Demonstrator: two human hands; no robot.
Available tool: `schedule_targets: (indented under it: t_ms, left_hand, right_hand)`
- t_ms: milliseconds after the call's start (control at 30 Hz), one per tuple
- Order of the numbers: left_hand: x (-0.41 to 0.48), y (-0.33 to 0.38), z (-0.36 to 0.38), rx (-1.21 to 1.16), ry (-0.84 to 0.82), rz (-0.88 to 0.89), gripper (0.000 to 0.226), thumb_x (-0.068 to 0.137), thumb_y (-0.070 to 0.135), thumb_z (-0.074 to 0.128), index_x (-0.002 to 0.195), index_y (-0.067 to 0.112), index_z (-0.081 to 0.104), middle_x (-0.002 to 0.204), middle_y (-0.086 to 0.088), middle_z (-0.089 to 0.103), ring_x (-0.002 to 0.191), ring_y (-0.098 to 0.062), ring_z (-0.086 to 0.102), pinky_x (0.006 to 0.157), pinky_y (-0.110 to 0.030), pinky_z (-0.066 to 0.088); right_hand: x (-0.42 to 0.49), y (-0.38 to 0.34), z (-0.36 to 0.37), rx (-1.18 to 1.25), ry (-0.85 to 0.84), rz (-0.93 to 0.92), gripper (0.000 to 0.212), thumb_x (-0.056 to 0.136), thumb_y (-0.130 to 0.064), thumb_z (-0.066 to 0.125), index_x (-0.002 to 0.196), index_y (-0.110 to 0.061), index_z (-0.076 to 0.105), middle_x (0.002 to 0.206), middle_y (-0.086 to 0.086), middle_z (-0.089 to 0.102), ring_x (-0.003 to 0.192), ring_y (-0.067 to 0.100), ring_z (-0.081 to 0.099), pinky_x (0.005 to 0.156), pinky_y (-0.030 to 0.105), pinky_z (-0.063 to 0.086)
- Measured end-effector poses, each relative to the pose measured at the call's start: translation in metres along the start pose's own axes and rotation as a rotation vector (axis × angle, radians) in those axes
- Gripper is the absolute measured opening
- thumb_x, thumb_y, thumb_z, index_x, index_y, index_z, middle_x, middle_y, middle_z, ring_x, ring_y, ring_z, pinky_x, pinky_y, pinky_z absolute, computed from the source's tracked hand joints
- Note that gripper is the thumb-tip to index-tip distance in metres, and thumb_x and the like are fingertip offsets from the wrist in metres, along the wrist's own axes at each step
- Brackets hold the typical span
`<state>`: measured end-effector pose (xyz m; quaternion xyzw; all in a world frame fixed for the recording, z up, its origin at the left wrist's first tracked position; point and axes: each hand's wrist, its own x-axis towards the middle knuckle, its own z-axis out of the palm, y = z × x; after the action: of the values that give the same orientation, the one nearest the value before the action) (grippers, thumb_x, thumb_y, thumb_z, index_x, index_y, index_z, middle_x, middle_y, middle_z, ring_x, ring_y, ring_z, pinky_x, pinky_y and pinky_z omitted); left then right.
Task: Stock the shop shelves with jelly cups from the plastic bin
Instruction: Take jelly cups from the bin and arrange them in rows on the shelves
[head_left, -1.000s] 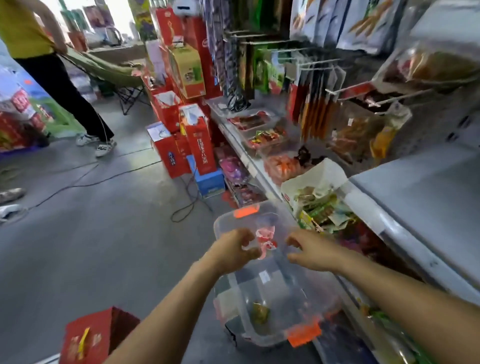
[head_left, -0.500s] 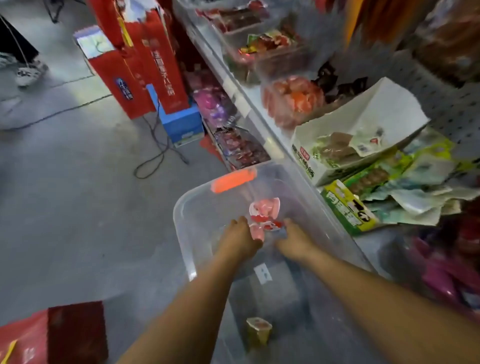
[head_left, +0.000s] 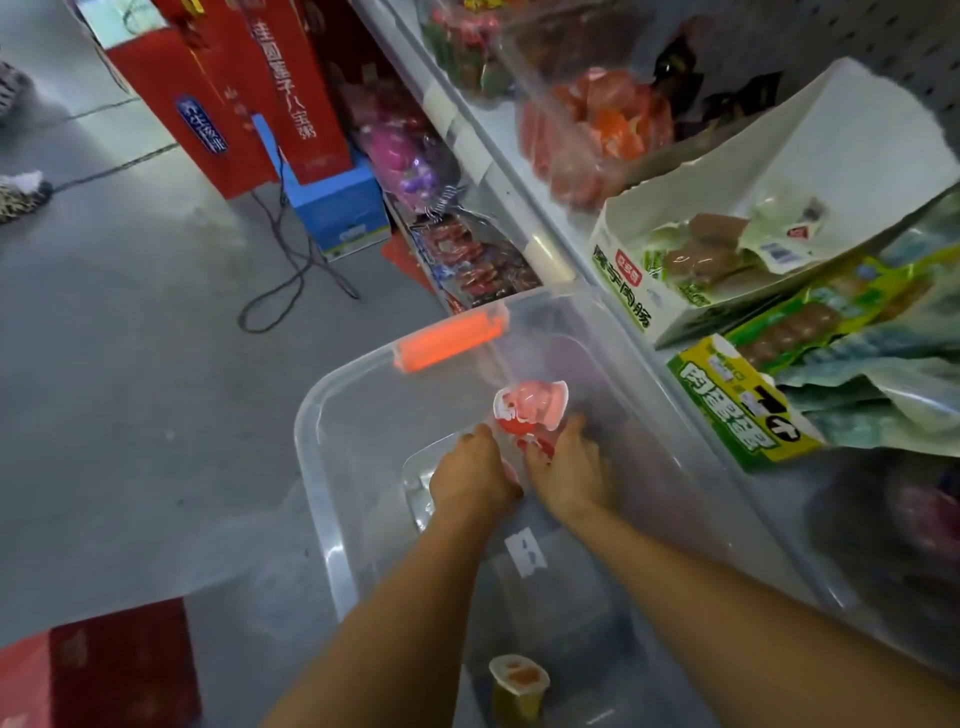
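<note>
A clear plastic bin (head_left: 317, 457) with an orange latch (head_left: 449, 343) stands on the floor against the shelves. Both my hands are down inside it. My left hand (head_left: 470, 475) and my right hand (head_left: 569, 473) sit side by side and are cupped around a small cluster of pink and red jelly cups (head_left: 530, 410), which pokes out beyond my fingers. A single yellow jelly cup (head_left: 517, 688) stands alone in the near end of the bin. My fingertips are hidden under the cups.
The white shelf edge (head_left: 545, 254) runs along the bin's right side, with an open white snack carton (head_left: 727, 249), green snack packs (head_left: 753, 410) and a clear tub of orange sweets (head_left: 608, 130). Red gift boxes (head_left: 244, 104), a blue box (head_left: 337, 208) and a black cable (head_left: 291, 275) lie on the grey floor.
My head has dropped closer to the bin and my hands have sunk deeper into it, closing together around the pink cups.
</note>
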<state>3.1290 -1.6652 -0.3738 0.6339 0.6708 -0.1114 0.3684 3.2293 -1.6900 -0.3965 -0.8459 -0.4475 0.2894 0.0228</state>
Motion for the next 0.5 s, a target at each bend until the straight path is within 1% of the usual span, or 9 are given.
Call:
schedule_targets:
  t_ms: [67, 133, 200, 300, 400, 467, 500]
  left_hand:
    - [0.000, -0.005, 0.000, 0.075, -0.045, 0.015, 0.060, 0.078, 0.031, 0.073, 0.130, 0.019, 0.044, 0.125, -0.006, 0.054, 0.112, -0.030, 0.058, 0.087, -0.039, 0.049]
    - [0.000, -0.010, 0.002, 0.170, -0.057, 0.038, 0.059, 0.082, 0.031, 0.071, 0.132, 0.017, 0.042, 0.129, -0.008, 0.051, 0.116, -0.030, 0.056, 0.087, -0.037, 0.048]
    - [-0.002, -0.013, 0.002, 0.253, -0.047, 0.048, 0.059, 0.082, 0.033, 0.071, 0.132, 0.016, 0.042, 0.129, -0.008, 0.053, 0.116, -0.029, 0.056, 0.088, -0.036, 0.047]
    - [-0.007, -0.013, 0.005, 0.299, -0.067, 0.019, 0.060, 0.082, 0.030, 0.072, 0.133, 0.014, 0.045, 0.128, -0.009, 0.056, 0.115, -0.028, 0.058, 0.091, -0.035, 0.048]
    - [-0.016, -0.015, 0.007, 0.289, -0.091, -0.024, 0.054, 0.083, 0.023, 0.071, 0.130, 0.011, 0.049, 0.127, -0.010, 0.058, 0.115, -0.029, 0.058, 0.093, -0.034, 0.048]
    - [-0.022, -0.016, 0.006, 0.273, -0.108, -0.026, 0.054, 0.085, 0.023, 0.070, 0.132, 0.009, 0.047, 0.130, -0.012, 0.057, 0.118, -0.030, 0.057, 0.096, -0.036, 0.047]
    - [-0.025, -0.017, 0.005, 0.267, -0.107, -0.019, 0.053, 0.087, 0.023, 0.068, 0.133, 0.009, 0.045, 0.130, -0.012, 0.057, 0.118, -0.030, 0.056, 0.096, -0.036, 0.047]
  right_hand:
    - [0.001, -0.007, 0.001, 0.047, 0.000, 0.039, 0.066, 0.091, -0.054, 0.053, 0.133, -0.006, 0.034, 0.123, 0.015, 0.059, 0.110, 0.036, 0.061, 0.080, 0.039, 0.049]
    - [0.004, -0.013, 0.003, 0.100, -0.010, 0.091, 0.068, 0.089, -0.056, 0.055, 0.132, -0.006, 0.034, 0.125, 0.014, 0.058, 0.113, 0.035, 0.059, 0.081, 0.038, 0.048]
    - [0.005, -0.017, 0.006, 0.117, -0.011, 0.119, 0.070, 0.089, -0.055, 0.056, 0.134, -0.006, 0.033, 0.128, 0.014, 0.057, 0.115, 0.035, 0.058, 0.085, 0.040, 0.048]
    - [0.002, -0.014, 0.006, 0.095, -0.004, 0.113, 0.070, 0.091, -0.051, 0.056, 0.139, -0.007, 0.031, 0.132, 0.013, 0.055, 0.119, 0.034, 0.056, 0.088, 0.041, 0.047]
    - [0.002, -0.006, 0.002, 0.140, -0.023, 0.103, 0.061, 0.092, -0.042, 0.060, 0.138, -0.009, 0.037, 0.132, 0.014, 0.056, 0.120, 0.036, 0.056, 0.090, 0.042, 0.047]
    - [0.001, 0.001, 0.001, 0.148, -0.023, 0.092, 0.046, 0.092, -0.029, 0.063, 0.131, -0.011, 0.046, 0.129, 0.014, 0.059, 0.117, 0.037, 0.057, 0.091, 0.044, 0.048]
    - [-0.001, 0.005, 0.001, 0.112, -0.031, 0.076, 0.038, 0.092, -0.022, 0.060, 0.128, -0.011, 0.052, 0.127, 0.014, 0.061, 0.116, 0.037, 0.058, 0.091, 0.043, 0.049]
